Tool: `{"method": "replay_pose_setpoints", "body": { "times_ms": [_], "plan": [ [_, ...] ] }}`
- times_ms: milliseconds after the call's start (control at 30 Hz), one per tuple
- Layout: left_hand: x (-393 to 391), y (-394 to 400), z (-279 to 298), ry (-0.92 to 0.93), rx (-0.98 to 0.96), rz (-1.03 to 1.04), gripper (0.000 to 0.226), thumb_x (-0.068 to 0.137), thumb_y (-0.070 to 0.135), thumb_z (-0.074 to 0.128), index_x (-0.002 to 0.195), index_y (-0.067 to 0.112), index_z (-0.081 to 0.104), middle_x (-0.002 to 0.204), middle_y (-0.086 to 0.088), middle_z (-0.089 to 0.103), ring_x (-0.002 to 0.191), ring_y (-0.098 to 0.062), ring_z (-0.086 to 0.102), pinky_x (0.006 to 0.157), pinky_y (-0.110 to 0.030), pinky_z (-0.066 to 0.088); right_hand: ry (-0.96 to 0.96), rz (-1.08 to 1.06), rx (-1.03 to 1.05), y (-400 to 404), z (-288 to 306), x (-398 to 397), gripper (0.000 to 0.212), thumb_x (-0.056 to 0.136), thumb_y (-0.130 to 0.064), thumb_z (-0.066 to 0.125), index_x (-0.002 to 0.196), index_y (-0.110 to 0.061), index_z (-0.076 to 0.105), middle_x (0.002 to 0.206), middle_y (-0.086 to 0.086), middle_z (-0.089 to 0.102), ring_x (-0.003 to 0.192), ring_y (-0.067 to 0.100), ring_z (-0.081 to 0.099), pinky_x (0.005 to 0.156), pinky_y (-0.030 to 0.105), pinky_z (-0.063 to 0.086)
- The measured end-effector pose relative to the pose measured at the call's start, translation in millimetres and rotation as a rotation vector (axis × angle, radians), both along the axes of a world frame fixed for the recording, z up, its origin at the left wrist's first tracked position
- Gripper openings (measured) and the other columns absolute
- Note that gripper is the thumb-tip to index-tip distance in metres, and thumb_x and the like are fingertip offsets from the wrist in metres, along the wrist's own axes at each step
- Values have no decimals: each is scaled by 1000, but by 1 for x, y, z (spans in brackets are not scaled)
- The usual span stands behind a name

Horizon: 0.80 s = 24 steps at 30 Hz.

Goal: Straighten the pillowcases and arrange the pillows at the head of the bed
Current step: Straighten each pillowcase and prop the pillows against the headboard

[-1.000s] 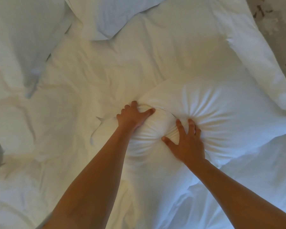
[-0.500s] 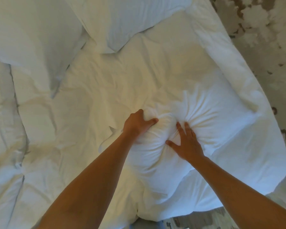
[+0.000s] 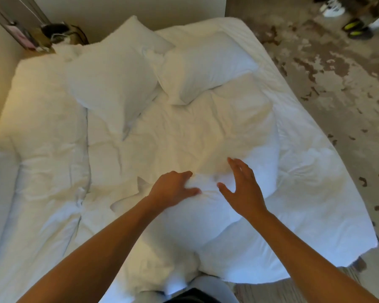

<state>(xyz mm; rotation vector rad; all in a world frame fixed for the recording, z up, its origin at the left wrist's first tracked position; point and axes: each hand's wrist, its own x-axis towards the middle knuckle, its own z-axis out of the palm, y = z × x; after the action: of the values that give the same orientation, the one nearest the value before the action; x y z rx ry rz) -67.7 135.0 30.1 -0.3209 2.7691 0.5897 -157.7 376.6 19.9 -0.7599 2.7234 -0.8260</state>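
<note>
Three pillows show on the bed. The near pillow lies in the lower centre of the frame, well apart from the head of the bed, its case bunched and creased where the hands meet it. Two other pillows sit in the upper centre, near the head end; the left one overlaps the right pillow, and both lie askew, not squared off. Judged from this, the task looks less than half done: the near pillowcase needs smoothing, that pillow has to go up to the head end, and the far pair probably wants aligning.

The left hand clutches a fold of the near pillow's fabric, fingers curled into it and thumb pressed along the crease. The right hand hovers just beside it with fingers spread and straight, grasping nothing; whether the palm touches the cloth cannot be told. Both forearms reach in from the bottom edge, converging on the pillow. A rumpled duvet fills the left side, and worn patchy flooring occupies the upper right.
</note>
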Motion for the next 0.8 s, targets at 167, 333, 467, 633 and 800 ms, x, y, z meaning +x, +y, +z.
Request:
{"method": "replay_pose_setpoints", "body": {
  "times_ms": [167, 333, 467, 633, 800],
  "plan": [
    [80, -44, 46, 111, -99, -165, 47, 81, 80, 51, 91, 34, 48, 64, 8, 53, 65, -19, 59, 59, -31, 36, 8, 421, 155, -49, 33, 20, 112, 77, -94, 47, 165, -31, 22, 173, -5, 24, 160, 14, 15, 131, 38, 11],
    [166, -92, 51, 171, -142, -210, 43, 86, 76, 50, 96, 34, 53, 68, 4, 64, 61, -16, 58, 57, -30, 33, 235, 538, 209, -91, 23, 82, 100, 73, -101, 44, 133, -23, 61, 125, 0, 63, 113, 24, 59, 106, 44, 46],
    [235, -120, 28, 114, -72, -63, 42, 91, 65, 57, 117, 32, 59, 94, 2, 74, 83, -21, 68, 67, -35, 48, 411, 620, 188, -132, -1, 148, 70, 90, -80, 50, 103, -14, 68, 93, 4, 65, 80, 27, 61, 66, 39, 47],
    [291, -136, -8, 5, -45, 112, 41, 93, 54, 63, 111, 18, 58, 100, -5, 73, 92, -28, 68, 69, -36, 44, 266, 660, 331, -175, -13, 196, 53, 100, -70, 40, 86, -21, 56, 81, 3, 70, 72, 27, 69, 57, 36, 44],
    [305, -169, 15, 51, 10, 102, 40, 92, 52, 65, 111, 19, 57, 102, -6, 71, 94, -28, 67, 72, -38, 49, 230, 626, 245, -197, 11, 207, 48, 100, -67, 50, 72, -28, 46, 68, -1, 65, 63, 22, 65, 55, 34, 40]
  ]
}}
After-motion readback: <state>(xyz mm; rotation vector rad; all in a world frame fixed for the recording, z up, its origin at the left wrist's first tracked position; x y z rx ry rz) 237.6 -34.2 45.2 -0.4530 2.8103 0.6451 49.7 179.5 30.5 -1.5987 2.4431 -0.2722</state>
